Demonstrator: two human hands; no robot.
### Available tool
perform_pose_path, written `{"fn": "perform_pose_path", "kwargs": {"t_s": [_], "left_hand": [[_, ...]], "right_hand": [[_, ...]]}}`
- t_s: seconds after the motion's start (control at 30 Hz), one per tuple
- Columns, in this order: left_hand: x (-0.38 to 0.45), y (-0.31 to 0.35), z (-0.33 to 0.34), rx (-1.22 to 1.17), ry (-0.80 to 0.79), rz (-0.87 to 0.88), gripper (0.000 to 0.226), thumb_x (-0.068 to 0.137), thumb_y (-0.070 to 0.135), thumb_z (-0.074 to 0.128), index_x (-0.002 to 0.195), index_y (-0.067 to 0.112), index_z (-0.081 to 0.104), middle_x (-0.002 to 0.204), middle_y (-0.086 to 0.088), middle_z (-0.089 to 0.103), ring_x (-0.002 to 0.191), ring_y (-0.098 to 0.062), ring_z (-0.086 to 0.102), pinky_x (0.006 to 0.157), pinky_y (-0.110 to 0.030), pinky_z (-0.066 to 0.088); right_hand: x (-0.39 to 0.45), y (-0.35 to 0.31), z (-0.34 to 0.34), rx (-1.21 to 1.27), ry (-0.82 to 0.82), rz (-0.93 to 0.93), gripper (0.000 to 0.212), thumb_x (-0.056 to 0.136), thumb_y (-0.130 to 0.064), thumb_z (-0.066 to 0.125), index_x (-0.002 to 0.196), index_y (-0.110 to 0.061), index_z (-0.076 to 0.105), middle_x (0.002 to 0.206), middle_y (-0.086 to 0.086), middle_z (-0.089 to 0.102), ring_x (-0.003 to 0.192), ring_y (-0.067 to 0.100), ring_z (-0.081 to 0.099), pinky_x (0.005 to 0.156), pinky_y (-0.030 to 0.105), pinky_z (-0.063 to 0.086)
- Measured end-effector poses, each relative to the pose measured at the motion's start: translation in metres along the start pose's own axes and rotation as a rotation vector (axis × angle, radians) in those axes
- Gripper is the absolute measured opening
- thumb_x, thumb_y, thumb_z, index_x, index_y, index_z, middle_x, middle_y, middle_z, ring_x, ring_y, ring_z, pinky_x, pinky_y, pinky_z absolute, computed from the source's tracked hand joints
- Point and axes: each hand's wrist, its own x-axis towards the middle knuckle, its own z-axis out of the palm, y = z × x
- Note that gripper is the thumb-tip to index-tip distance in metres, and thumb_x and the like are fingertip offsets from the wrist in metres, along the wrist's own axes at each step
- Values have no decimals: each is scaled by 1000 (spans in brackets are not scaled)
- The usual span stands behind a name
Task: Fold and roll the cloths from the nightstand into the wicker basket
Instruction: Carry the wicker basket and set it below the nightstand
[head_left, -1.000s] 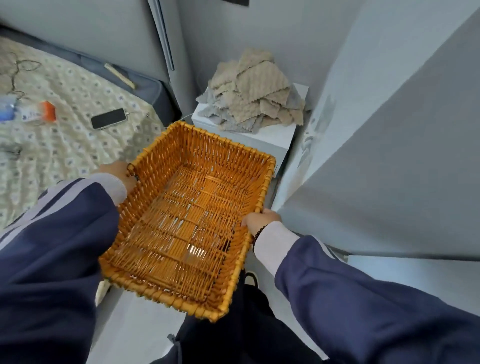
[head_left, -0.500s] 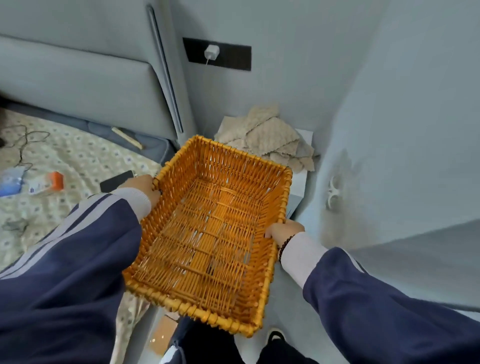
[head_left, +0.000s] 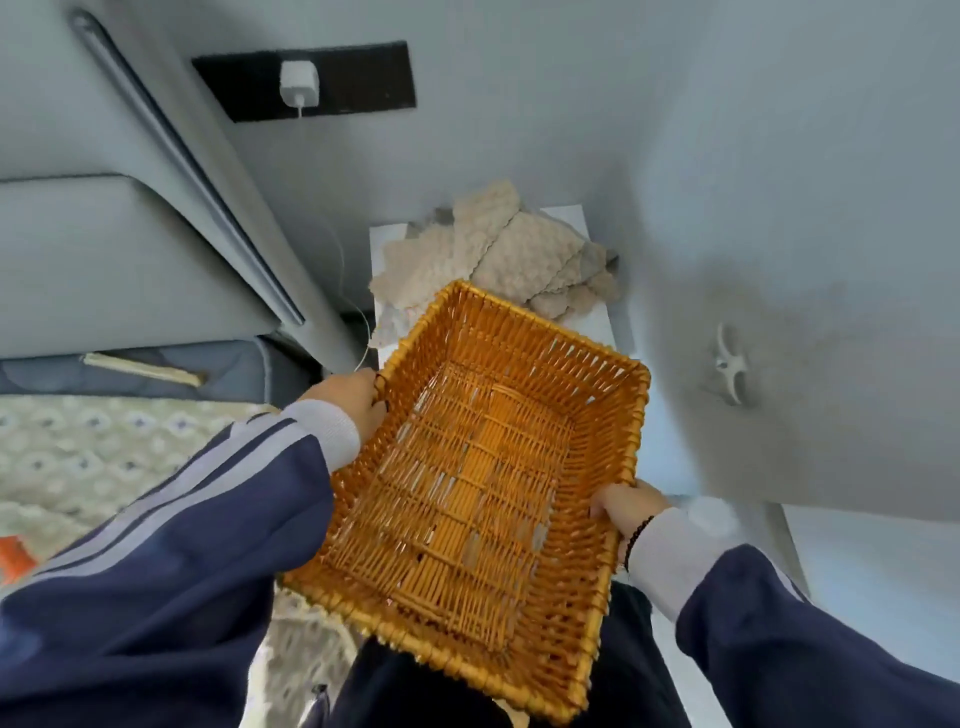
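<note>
An orange wicker basket (head_left: 597, 358) with nothing in it hangs in the air in front of me, tilted, its far corner over the nightstand. My left hand (head_left: 350, 397) grips its left rim. Its right rim is held by my right hand (head_left: 626, 506), which wears a dark bead bracelet. A heap of beige and grey textured cloths (head_left: 511, 254) lies on the white nightstand (head_left: 592, 314) beyond the basket, partly hidden by the basket's far rim.
A grey padded headboard (head_left: 130, 249) and a bed with a patterned cover (head_left: 78, 452) lie to the left. A black wall panel with a white charger (head_left: 298, 83) sits above. A grey wall with a white hook (head_left: 730, 369) closes the right side.
The view has tilted up and nearer to the nightstand. The basket, held in both hands, has moved forward, and its far corner now overlaps the nightstand and cloth heap.
</note>
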Motion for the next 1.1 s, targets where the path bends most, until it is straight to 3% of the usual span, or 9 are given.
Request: {"fn": "perform_pose_path", "kwargs": {"t_s": [0.13,0.27,0.47,0.63,0.73,0.83,1.0,1.03,1.1], "left_hand": [[17,15,-7,45,-12,84,32,101,30,39,127,12,46,92,-5,54,78,-25,51,65,-30,41],[29,23,-3,21,11,81,45,102,36,37,144,23,33,110,-11,64,88,-30,60,69,-31,48],[36,47,27,-273,101,44,46,97,18,42,142,29,42,113,-12,65,86,-28,63,69,-30,49],[44,54,50,-152,102,83,41,96,24,44,135,35,48,131,1,59,106,-22,61,81,-30,50],[59,56,73,-135,23,143,42,96,27,47,137,35,46,140,3,52,119,-22,55,94,-33,49],[76,53,97,-121,-55,230,46,95,24,48,140,29,43,145,1,46,127,-23,49,103,-35,43],[94,55,137,-211,-155,271,50,98,17,43,146,27,36,148,-2,42,126,-24,50,100,-32,45],[95,56,148,-261,-187,272,50,98,16,41,146,28,36,146,-2,45,123,-24,53,97,-32,48],[100,57,177,-320,-243,288,49,98,16,40,145,30,37,143,-2,49,116,-23,59,93,-35,52]], "right_hand": [[18,8,3,-39,-32,173,45,75,5,59,120,6,55,125,25,57,116,42,55,98,49,47],[34,23,5,128,-80,318,49,70,19,46,115,4,54,110,28,63,90,46,65,81,62,51],[49,19,2,96,-116,399,23,82,20,42,93,1,49,100,25,56,89,43,60,87,56,49],[59,45,9,-24,-267,404,10,82,9,54,79,0,53,135,32,47,125,45,47,103,52,42],[66,65,15,42,-235,457,9,84,8,53,77,3,55,124,27,57,127,43,45,105,50,41],[75,86,30,280,-157,607,26,84,15,45,105,7,55,103,22,57,110,47,56,84,57,52],[95,89,71,571,-130,680,18,88,16,38,88,1,49,98,22,50,94,41,56,54,53,57],[99,88,80,584,-149,667,17,89,14,38,92,1,48,95,21,50,90,40,56,55,50,57],[118,88,103,600,-152,648,11,91,10,39,93,1,46,100,20,49,101,40,53,84,54,53]]}}
